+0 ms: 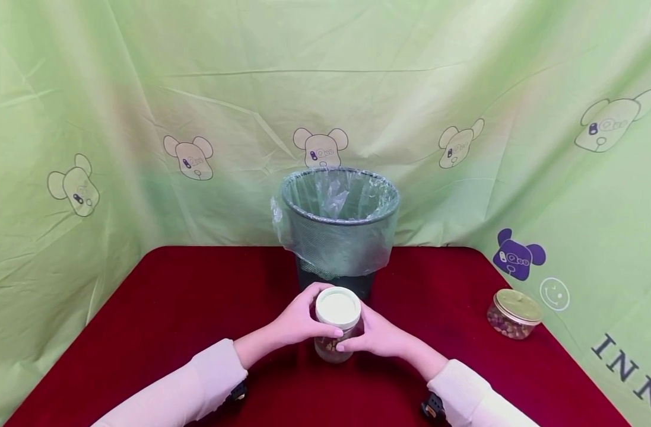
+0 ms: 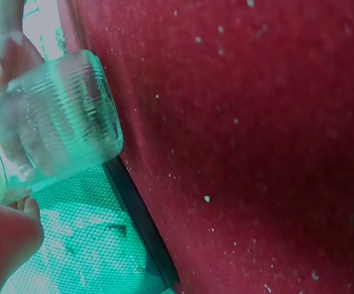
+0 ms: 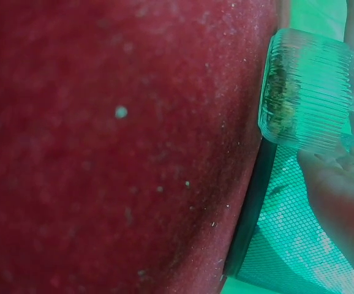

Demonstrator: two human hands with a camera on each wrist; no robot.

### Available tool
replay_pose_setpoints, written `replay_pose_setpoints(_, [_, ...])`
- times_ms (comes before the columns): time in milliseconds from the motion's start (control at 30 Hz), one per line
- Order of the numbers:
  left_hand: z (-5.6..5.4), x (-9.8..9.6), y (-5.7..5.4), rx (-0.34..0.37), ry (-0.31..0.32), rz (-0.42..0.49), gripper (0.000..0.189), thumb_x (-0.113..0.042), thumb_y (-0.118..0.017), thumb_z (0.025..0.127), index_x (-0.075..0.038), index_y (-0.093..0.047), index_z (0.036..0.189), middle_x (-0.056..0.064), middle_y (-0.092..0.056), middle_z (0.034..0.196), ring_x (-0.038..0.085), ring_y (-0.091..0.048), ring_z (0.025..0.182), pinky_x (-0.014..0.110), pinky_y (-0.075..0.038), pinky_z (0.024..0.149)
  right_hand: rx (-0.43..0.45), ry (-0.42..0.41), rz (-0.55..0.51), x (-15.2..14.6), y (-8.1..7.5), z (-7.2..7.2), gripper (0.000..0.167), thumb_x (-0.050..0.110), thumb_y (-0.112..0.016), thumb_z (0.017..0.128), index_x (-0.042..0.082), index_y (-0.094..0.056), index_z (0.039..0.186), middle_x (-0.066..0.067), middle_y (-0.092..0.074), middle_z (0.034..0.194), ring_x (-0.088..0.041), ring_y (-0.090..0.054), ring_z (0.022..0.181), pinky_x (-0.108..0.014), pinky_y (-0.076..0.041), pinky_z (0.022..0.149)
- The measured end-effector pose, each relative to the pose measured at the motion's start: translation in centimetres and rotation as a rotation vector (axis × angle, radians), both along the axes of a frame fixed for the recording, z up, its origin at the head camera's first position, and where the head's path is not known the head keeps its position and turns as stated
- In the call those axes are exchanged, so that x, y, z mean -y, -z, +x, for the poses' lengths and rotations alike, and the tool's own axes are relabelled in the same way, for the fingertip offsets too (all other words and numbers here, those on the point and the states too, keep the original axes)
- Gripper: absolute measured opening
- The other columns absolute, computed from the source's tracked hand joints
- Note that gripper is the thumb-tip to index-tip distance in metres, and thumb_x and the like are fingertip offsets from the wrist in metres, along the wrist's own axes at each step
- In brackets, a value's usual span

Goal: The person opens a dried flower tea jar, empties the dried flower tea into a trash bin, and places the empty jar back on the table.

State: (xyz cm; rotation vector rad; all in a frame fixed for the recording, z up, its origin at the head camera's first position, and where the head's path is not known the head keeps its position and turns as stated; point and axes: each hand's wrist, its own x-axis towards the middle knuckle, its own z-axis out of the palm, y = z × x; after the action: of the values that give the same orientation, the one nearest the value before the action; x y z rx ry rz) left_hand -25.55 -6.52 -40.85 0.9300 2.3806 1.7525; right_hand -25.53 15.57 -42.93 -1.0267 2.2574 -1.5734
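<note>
A clear ribbed jar (image 1: pixel 332 354) with a white lid (image 1: pixel 338 307) is at the front middle of the red tabletop. My left hand (image 1: pixel 299 320) grips it from the left, thumb across the front just below the lid. From the right, my right hand (image 1: pixel 383 335) grips it too, and the two thumb tips nearly meet. The right wrist view shows a small layer of yellow-brown bits in the bottom of the jar (image 3: pixel 281 92). In the left wrist view, fingers show through the wall of the jar (image 2: pixel 73 116).
Right behind the jar stands a dark mesh wastebasket (image 1: pixel 333 284) lined with a green plastic bag (image 1: pixel 341 246). A squat jar with a gold lid (image 1: pixel 514 314) sits near the right table edge. Pale crumbs dot the red cloth (image 2: pixel 238 159). Green curtains (image 1: pixel 240 89) hang around the table.
</note>
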Motion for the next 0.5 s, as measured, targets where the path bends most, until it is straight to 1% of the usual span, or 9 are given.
replay_pose_setpoints(200, [0.13,-0.23,-0.15,-0.037,-0.022,0.022,0.072,-0.019,-0.089,0.067,-0.013,-0.051,0.128,-0.006,-0.059,0.12,0.012,-0.057,0.109,0.033,-0.044,0.095,0.013,0.007,-0.008,0.04,-0.02,0.07,0.078,0.012,-0.081,0.078,0.007,-0.034,0.14,-0.007,-0.051,0.13,-0.021,-0.05,0.121,-0.029,-0.04,0.101])
replay_pose_setpoints(333, [0.22,-0.27,-0.39,-0.053,-0.032,0.027,0.073,-0.02,-0.09,0.066,-0.014,-0.051,0.128,-0.006,-0.059,0.12,0.012,-0.056,0.109,0.034,-0.044,0.095,0.007,0.007,-0.002,0.07,0.01,0.13,0.078,0.013,-0.081,0.079,0.007,-0.034,0.14,-0.007,-0.052,0.129,-0.02,-0.05,0.121,-0.028,-0.04,0.101])
replay_pose_setpoints(500, [0.2,-0.05,-0.7,-0.087,-0.036,0.039,0.073,-0.019,-0.089,0.067,-0.013,-0.051,0.128,-0.004,-0.059,0.121,0.014,-0.056,0.111,0.035,-0.043,0.097,0.008,-0.017,-0.004,0.07,0.06,0.03,0.078,0.012,-0.08,0.079,0.009,-0.033,0.141,-0.006,-0.051,0.131,-0.021,-0.05,0.122,-0.03,-0.04,0.102])
